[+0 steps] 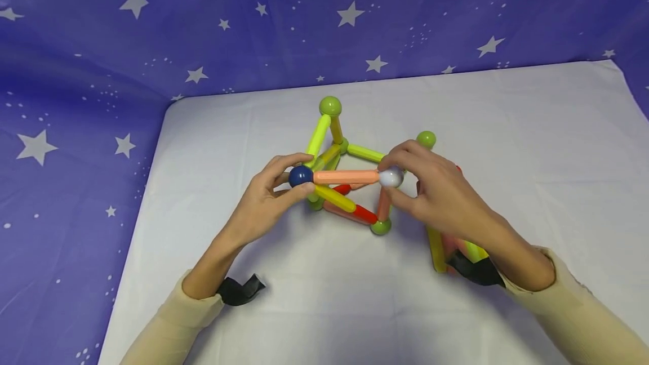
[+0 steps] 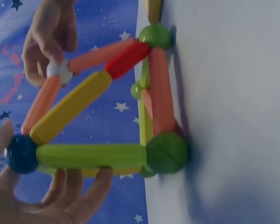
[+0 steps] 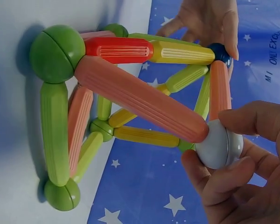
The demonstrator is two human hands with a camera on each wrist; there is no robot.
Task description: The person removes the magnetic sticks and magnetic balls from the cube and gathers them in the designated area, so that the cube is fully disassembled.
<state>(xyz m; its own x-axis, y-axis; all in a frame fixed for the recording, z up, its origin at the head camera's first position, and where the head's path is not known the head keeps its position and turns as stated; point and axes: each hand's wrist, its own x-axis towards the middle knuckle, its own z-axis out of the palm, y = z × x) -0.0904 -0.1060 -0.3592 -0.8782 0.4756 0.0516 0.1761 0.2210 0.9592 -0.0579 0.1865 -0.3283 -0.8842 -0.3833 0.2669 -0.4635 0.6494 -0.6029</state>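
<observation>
A toy frame of magnetic rods and balls stands on the white cloth (image 1: 304, 297). At its upper front, my left hand (image 1: 262, 199) holds a dark blue ball (image 1: 301, 177) between thumb and fingers. My right hand (image 1: 441, 187) pinches a light grey ball (image 1: 390, 177). A peach rod (image 1: 346, 177) runs level between these two balls. Another peach rod (image 3: 142, 99) slopes from the grey ball down to a green ball (image 3: 56, 53) near the cloth. Red and yellow rods, end to end, join that green ball to the blue one. Part of the frame is hidden behind my right hand.
Loose-looking yellow (image 1: 436, 249) and red rods lie under my right forearm, partly covered. A green ball (image 1: 330, 106) tops the frame's back left; another green ball (image 1: 426, 139) shows behind my right hand. A blue starry cloth (image 1: 284, 21) rises behind and at left.
</observation>
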